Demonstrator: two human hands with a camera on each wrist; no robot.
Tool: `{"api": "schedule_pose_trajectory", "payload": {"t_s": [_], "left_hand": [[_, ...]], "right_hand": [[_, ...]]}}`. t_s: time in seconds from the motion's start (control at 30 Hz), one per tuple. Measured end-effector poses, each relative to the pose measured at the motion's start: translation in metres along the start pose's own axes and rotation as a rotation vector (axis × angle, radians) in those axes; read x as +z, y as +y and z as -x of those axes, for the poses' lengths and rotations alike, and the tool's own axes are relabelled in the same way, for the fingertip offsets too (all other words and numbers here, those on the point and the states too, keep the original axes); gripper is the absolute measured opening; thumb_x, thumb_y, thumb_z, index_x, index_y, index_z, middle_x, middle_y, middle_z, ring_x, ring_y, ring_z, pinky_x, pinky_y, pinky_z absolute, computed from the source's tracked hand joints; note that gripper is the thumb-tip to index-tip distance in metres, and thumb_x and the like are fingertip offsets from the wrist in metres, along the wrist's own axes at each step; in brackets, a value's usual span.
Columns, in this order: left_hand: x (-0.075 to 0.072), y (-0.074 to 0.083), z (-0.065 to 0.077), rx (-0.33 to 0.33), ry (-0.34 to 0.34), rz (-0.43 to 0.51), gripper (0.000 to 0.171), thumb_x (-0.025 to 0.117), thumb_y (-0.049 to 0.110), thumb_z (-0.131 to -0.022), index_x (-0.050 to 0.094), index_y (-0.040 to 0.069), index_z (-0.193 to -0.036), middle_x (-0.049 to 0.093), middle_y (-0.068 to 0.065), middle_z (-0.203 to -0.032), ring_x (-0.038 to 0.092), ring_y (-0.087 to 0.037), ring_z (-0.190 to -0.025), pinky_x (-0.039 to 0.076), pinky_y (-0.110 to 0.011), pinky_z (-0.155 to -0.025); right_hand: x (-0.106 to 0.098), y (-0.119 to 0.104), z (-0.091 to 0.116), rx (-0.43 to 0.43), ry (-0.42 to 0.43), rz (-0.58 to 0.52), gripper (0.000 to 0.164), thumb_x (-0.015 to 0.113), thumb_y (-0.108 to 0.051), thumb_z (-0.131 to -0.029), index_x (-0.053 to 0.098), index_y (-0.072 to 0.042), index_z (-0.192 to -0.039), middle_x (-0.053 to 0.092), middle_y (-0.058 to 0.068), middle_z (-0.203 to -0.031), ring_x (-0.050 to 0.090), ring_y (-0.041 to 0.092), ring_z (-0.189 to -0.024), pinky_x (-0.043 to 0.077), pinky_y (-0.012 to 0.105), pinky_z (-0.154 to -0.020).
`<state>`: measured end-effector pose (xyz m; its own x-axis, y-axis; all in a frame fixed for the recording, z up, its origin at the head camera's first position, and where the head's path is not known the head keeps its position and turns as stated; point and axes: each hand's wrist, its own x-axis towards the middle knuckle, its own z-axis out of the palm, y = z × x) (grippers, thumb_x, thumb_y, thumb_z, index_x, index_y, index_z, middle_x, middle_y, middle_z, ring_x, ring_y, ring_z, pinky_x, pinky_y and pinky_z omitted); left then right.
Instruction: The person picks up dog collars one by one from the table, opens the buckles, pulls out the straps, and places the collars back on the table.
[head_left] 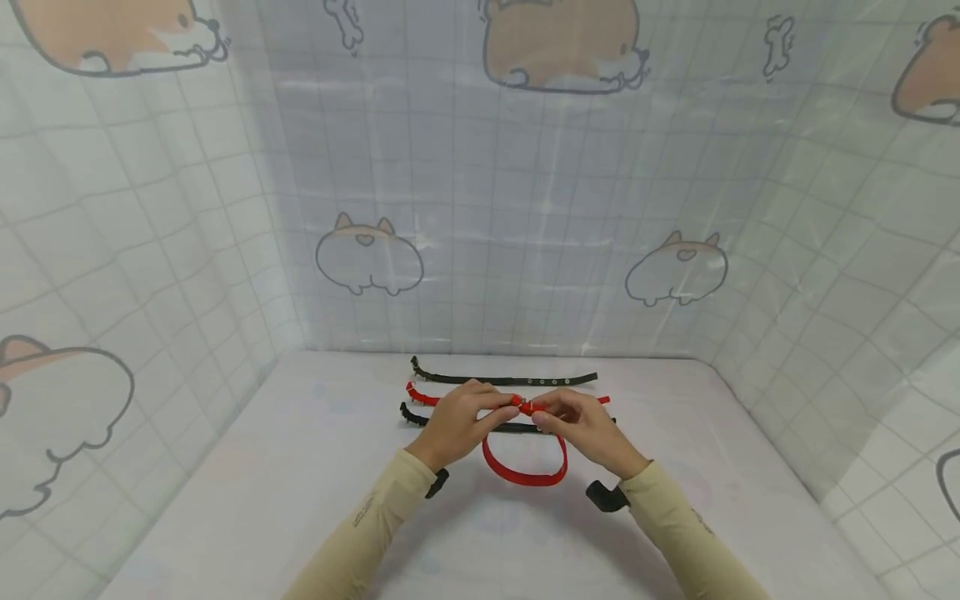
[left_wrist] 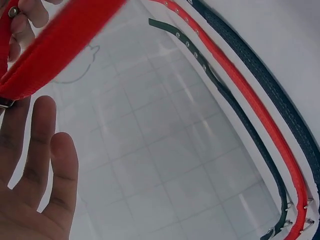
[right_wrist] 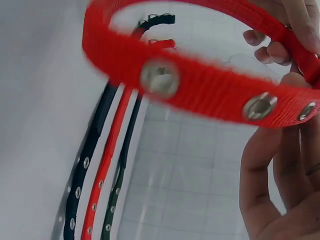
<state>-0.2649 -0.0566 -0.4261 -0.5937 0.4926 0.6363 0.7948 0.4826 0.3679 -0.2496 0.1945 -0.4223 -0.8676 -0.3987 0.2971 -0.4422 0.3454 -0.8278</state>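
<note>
A red webbing collar point(head_left: 525, 479) is bent into a loop, hanging below both hands over the table. The left hand point(head_left: 461, 421) pinches one end of it between thumb and fingers. Close beside it, the right hand point(head_left: 588, 427) pinches the collar's other part, the fingertips of both hands nearly meeting. In the right wrist view, metal eyelets point(right_wrist: 160, 78) line the red strap. A piece of the metal buckle point(left_wrist: 6, 103) shows by the left fingers in the left wrist view; the rest of it is hidden.
Behind the hands, three collars lie stretched side by side: a dark green one point(head_left: 487, 380) farthest, a red one point(head_left: 423, 399) in the middle, a dark blue-black one point(head_left: 513, 428) nearest. The white table point(head_left: 255, 500) meets patterned curtain walls point(head_left: 517, 183) on three sides.
</note>
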Motion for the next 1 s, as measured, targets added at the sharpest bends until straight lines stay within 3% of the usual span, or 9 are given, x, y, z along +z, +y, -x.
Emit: {"api": "schedule_pose_trajectory", "payload": {"t_s": [0.2, 0.4, 0.6, 0.83, 1.0], "left_hand": [[-0.0007, 0.0027, -0.0016, 0.036, 0.002, 0.007, 0.025, 0.07, 0.033, -0.097, 0.078, 0.018, -0.116, 0.072, 0.011, -0.102, 0.059, -0.008, -0.095, 0.052, -0.026, -0.08], [-0.001, 0.0017, 0.001, 0.011, -0.012, -0.007, 0.028, 0.07, 0.034, -0.097, 0.076, 0.021, -0.121, 0.072, 0.013, -0.105, 0.058, -0.006, -0.093, 0.052, -0.027, -0.078], [-0.0003, 0.0015, 0.0017, 0.027, -0.014, 0.007, 0.028, 0.068, 0.035, -0.098, 0.076, 0.021, -0.122, 0.072, 0.013, -0.104, 0.059, -0.007, -0.095, 0.052, -0.027, -0.079], [0.0001, -0.0018, 0.003, 0.012, -0.015, 0.012, 0.028, 0.067, 0.036, -0.099, 0.076, 0.022, -0.121, 0.072, 0.014, -0.105, 0.058, -0.005, -0.094, 0.053, -0.029, -0.079], [0.0004, 0.0001, 0.0031, 0.014, -0.023, 0.021, 0.028, 0.067, 0.035, -0.099, 0.076, 0.022, -0.122, 0.072, 0.013, -0.106, 0.059, -0.006, -0.096, 0.053, -0.028, -0.08]], "right_hand": [[0.0009, -0.0031, -0.0016, -0.006, 0.018, -0.008, 0.025, 0.076, -0.033, -0.093, 0.072, -0.018, -0.112, 0.073, 0.0, -0.103, 0.072, 0.021, -0.088, 0.059, 0.036, -0.079], [-0.0001, -0.0006, -0.0004, -0.033, -0.001, -0.018, 0.022, 0.075, -0.027, -0.094, 0.073, -0.017, -0.114, 0.073, 0.002, -0.1, 0.07, 0.023, -0.084, 0.059, 0.041, -0.079], [0.002, 0.0011, -0.0007, -0.036, 0.006, 0.024, 0.023, 0.076, -0.033, -0.093, 0.073, -0.019, -0.111, 0.073, -0.002, -0.101, 0.072, 0.024, -0.086, 0.059, 0.035, -0.078], [-0.0011, 0.0021, 0.0005, -0.039, -0.032, 0.02, 0.024, 0.074, -0.029, -0.095, 0.072, -0.016, -0.115, 0.073, 0.001, -0.105, 0.071, 0.02, -0.088, 0.059, 0.036, -0.08], [0.0017, 0.0003, 0.0018, -0.017, 0.017, 0.094, 0.024, 0.077, -0.035, -0.092, 0.073, -0.018, -0.109, 0.071, -0.004, -0.092, 0.068, 0.017, -0.083, 0.056, 0.031, -0.075]]}}
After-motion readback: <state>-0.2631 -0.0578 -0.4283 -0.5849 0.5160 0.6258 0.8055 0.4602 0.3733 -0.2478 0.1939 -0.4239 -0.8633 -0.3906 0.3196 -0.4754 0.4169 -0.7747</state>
